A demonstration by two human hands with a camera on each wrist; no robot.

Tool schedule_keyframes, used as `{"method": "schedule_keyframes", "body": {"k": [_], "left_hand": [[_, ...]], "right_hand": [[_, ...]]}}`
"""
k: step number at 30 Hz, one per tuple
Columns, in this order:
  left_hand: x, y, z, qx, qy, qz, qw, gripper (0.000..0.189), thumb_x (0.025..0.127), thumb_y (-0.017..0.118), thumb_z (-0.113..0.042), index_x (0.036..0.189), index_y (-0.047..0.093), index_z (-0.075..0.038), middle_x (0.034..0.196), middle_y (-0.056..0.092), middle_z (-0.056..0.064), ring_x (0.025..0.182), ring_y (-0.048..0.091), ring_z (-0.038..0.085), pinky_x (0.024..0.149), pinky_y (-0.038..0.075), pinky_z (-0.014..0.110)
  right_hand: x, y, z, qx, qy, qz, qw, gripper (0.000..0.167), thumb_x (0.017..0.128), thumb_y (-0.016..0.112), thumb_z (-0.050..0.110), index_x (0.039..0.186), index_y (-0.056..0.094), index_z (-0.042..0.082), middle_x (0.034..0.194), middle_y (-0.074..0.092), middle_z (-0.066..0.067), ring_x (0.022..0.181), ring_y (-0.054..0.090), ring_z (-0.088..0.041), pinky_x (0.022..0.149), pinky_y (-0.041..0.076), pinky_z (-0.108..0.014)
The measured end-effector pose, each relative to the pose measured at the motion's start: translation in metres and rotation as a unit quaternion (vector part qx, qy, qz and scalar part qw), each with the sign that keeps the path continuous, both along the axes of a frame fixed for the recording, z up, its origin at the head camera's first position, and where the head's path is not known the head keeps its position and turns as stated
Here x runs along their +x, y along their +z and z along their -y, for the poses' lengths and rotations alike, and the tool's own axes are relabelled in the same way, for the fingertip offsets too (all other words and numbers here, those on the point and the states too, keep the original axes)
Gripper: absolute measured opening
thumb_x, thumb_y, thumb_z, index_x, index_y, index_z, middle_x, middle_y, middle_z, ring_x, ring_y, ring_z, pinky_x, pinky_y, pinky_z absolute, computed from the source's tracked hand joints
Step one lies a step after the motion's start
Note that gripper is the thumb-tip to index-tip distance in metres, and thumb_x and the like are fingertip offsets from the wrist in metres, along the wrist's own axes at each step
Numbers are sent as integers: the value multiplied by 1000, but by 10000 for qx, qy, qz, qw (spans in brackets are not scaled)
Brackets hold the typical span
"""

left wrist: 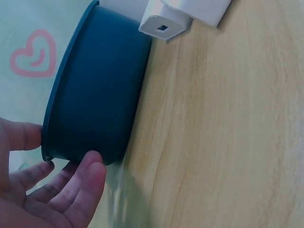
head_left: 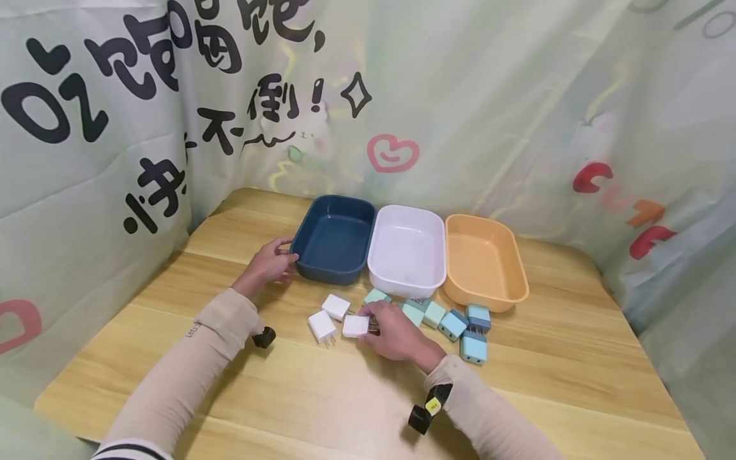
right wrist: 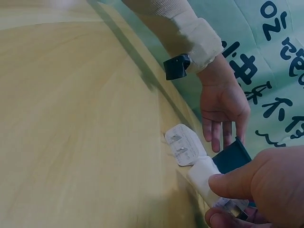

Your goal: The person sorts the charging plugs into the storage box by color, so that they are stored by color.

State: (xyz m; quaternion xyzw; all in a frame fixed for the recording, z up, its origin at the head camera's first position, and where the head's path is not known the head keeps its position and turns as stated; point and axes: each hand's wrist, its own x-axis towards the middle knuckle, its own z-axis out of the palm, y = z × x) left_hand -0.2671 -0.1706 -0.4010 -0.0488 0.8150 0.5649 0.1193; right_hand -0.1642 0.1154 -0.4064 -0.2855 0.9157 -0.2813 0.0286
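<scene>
My left hand [head_left: 269, 263] holds the left front corner of a dark blue bin [head_left: 330, 273]. In the left wrist view its thumb is at the rim and its fingers lie against the outer wall [left wrist: 97, 90]. My right hand [head_left: 398, 333] pinches a white plug-in charger [head_left: 355, 326] between thumb and fingers, with the metal prongs toward the palm. Two more white chargers, one behind [head_left: 335, 306] and one to the left [head_left: 321, 326], lie close by on the table. The right wrist view shows the held charger [right wrist: 203, 176] overlapping another white charger [right wrist: 184, 144].
A white bin [head_left: 407, 283] and an orange bin [head_left: 485, 295] stand in a row right of the blue one. Several green and blue chargers [head_left: 473, 349] lie in front of them on the wooden table [head_left: 287, 396]. A printed curtain [head_left: 489, 115] hangs around the table.
</scene>
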Motion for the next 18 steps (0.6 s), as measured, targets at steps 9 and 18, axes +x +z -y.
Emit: {"method": "schedule_keyframes", "body": {"k": [9, 18], "left_hand": [[2, 1, 1, 5, -27, -58, 10000, 57, 100, 51, -16, 152, 30, -15, 145, 42, 20, 106, 60, 34, 78, 55, 39], [1, 1, 1, 23, -35, -57, 10000, 57, 100, 52, -16, 152, 31, -15, 144, 43, 20, 105, 61, 34, 76, 55, 38]], "right_hand": [[-3, 8, 2, -38, -175, -9, 9998, 32, 81, 79, 13, 107, 64, 2, 98, 60, -6, 82, 52, -16, 71, 46, -30], [-7, 12, 2, -374, -191, -57, 9991, 30, 80, 78, 10, 105, 64, 2, 95, 59, -5, 77, 50, -14, 67, 45, -29]]}}
